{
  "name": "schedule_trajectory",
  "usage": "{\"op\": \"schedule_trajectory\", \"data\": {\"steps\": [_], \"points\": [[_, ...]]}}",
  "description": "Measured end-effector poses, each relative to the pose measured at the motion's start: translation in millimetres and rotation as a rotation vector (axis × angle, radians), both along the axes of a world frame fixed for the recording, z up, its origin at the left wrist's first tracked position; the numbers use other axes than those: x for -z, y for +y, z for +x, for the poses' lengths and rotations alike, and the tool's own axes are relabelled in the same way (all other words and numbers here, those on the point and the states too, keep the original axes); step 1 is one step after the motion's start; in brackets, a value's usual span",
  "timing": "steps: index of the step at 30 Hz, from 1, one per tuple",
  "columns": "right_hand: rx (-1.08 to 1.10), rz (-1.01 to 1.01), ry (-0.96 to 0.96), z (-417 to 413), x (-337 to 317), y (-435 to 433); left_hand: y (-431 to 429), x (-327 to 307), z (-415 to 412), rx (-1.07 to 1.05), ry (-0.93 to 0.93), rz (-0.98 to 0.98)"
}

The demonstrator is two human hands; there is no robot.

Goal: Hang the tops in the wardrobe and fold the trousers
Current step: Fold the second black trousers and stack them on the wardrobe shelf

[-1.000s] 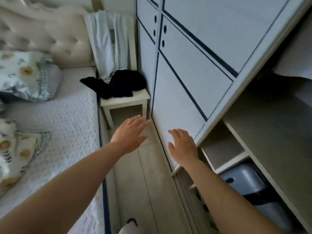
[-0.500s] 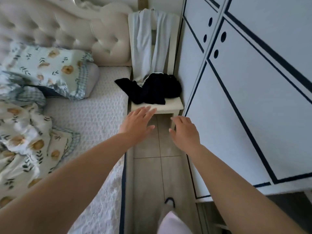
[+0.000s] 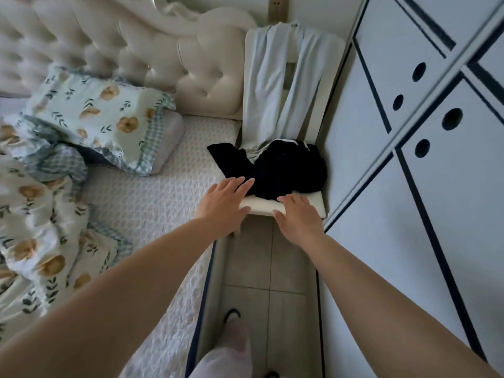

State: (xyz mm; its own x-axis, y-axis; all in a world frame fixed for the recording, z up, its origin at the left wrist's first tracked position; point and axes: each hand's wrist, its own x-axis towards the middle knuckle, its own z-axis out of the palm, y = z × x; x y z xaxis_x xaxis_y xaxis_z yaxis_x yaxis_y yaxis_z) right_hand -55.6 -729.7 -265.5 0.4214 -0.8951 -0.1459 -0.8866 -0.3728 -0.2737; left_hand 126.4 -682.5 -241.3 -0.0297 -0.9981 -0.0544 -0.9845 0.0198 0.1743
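Observation:
A crumpled black garment (image 3: 283,170) lies on the seat of a white chair (image 3: 316,208), one part spilling left onto the bed. Pale blue trousers (image 3: 275,85) hang over the chair's backrest. My left hand (image 3: 226,203) reaches forward with straight fingers, its fingertips at the black garment's near left edge. My right hand (image 3: 297,216) is stretched out flat over the seat's front edge, fingertips just short of the black cloth. Neither hand holds anything. The white wardrobe (image 3: 425,165) with dark trim stands shut on the right.
A bed (image 3: 152,192) with a white textured cover fills the left, with a floral pillow (image 3: 101,115) and a floral duvet (image 3: 35,214). A narrow tiled floor strip (image 3: 270,282) runs between bed and wardrobe. A tufted headboard (image 3: 131,47) stands behind.
I have stepped closer to the chair and turned away from the open wardrobe shelves. Both hands have moved forward from mid-air to the chair seat and the black garment.

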Motion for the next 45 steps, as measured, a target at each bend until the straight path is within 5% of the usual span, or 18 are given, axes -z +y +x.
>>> {"op": "schedule_trajectory", "data": {"steps": [15, 27, 45], "points": [[0.149, 0.098, -0.021, 34.6, 19.4, -194.6, -211.9, 25.9, 39.1, 0.12, -0.004, 0.112], [0.116, 0.275, 0.107, 5.0, 94.9, -361.3, -367.9, 85.1, 19.9, -0.066, 0.124, 0.234], [0.213, 0.437, 0.091, -9.2, 256.9, -522.1, -530.1, 262.6, 2.9, -0.099, 0.185, 0.528]]}}
